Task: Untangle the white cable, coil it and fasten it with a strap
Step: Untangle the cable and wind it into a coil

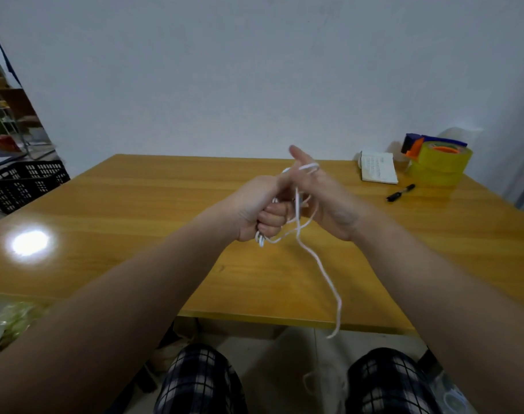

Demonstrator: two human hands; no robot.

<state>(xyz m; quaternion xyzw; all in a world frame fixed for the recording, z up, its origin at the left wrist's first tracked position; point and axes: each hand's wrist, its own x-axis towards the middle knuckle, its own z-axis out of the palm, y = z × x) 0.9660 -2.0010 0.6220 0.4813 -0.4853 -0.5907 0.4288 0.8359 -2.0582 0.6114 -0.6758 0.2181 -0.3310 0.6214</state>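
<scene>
Both hands meet above the middle of the wooden table [135,210]. My left hand [262,209] grips a bundle of loops of the white cable [320,264] in a fist, with loop ends poking out below the fingers. My right hand [329,201] is beside it, touching it, and a turn of cable lies round its raised finger. A loose tail of cable hangs from the hands, runs over the table's front edge and ends above my lap. No strap is visible.
At the table's back right lie a small open notebook [378,171], a black marker [401,192] and a yellow tape roll with an orange and blue dispenser [437,162]. A black plastic crate [25,180] stands on the floor at left. My knees are under the front edge.
</scene>
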